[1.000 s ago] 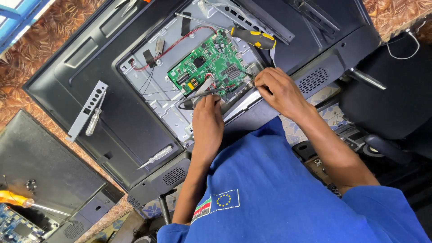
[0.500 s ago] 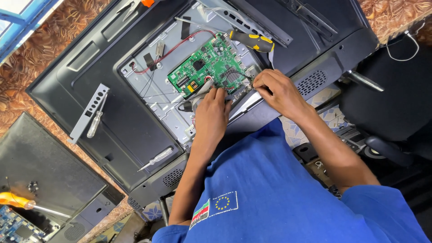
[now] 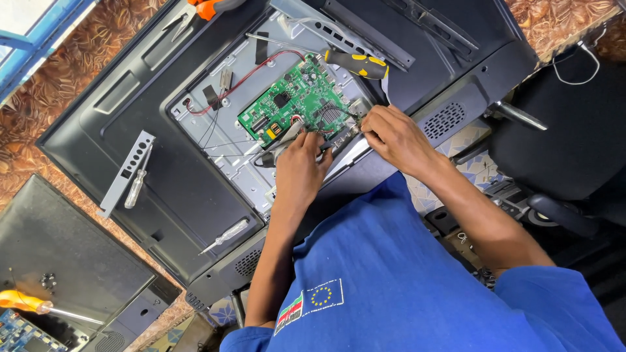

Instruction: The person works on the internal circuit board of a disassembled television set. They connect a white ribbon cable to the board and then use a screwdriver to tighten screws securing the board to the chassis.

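Both hands sit much as they did 1 second back; only the view has slid slightly. Left hand (image 3: 301,163) presses curled fingers on cables at the 6 o'clock edge of the green circuit board (image 3: 297,104); right hand (image 3: 391,133) pinches a thin probe at its 4 o'clock corner. Judging by this, the television (image 3: 163,169) back is already off and board work is midway. Counted: 1 board, 1 yellow-black screwdriver (image 3: 357,63) at 1 o'clock, 2 clear-handled screwdrivers (image 3: 228,233) at 8 o'clock, 1 grey bracket (image 3: 124,175).
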